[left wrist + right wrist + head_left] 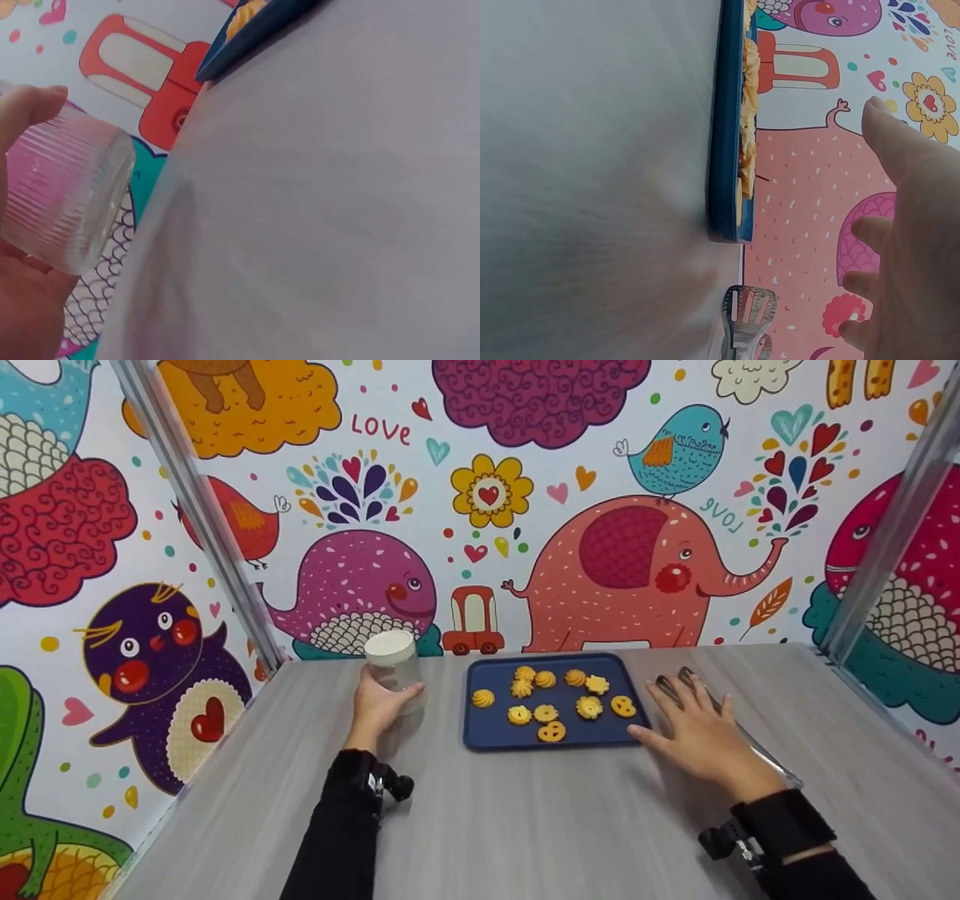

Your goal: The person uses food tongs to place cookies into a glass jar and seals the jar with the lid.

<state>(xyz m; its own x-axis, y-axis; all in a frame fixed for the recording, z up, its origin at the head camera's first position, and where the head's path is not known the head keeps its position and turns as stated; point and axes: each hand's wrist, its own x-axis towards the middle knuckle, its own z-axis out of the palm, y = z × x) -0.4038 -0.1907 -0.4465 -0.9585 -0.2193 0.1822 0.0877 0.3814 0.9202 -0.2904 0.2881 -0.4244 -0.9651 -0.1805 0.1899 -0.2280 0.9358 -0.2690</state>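
My left hand (377, 706) grips a clear ribbed jar (67, 180) with a white lid (390, 643), thumb on one side and fingers wrapped behind. The jar is upright, left of a blue tray (495, 731). On the tray lie several golden cookies: piped swirls (483, 699), flower shapes (589, 707) and pretzel shapes (552, 732). Over at the tray's right side, my right hand (701, 735) is spread with nothing in its grasp, above metal tongs (769, 757). Slotted tong heads (748, 309) show below that hand's fingers in the right wrist view.
A grey wood-grain table (480, 825) carries everything. Behind it rises a wall printed with cartoon animals (622, 577), and a similar panel (67, 660) closes the left side. Metal posts (202, 510) stand at the corners.
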